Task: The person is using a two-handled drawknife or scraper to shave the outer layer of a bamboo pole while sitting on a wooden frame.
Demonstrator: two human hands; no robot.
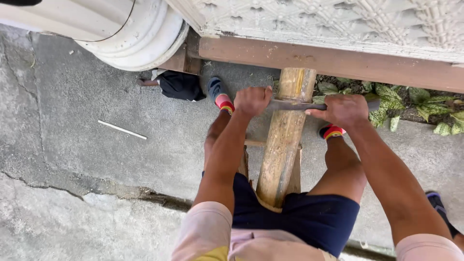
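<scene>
My left hand [252, 100] is closed around the left end of a blade [295, 105]; my right hand [342, 110] is closed around its right end. The blade lies crosswise on the far part of a bamboo pole [282, 140]. The pole runs from between my thighs to a brown beam [333, 62] at the far side. A white stick [122, 129] lies on the concrete floor [87, 159] at left. Green plants [420, 104] grow at far right.

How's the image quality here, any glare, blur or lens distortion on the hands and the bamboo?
Head view: soft, even daylight, no hard shadows or glare. The left hand, right hand, blade and bamboo pole look reasonably sharp. Wide-angle stretch enlarges the forearms near the bottom edge.
</scene>
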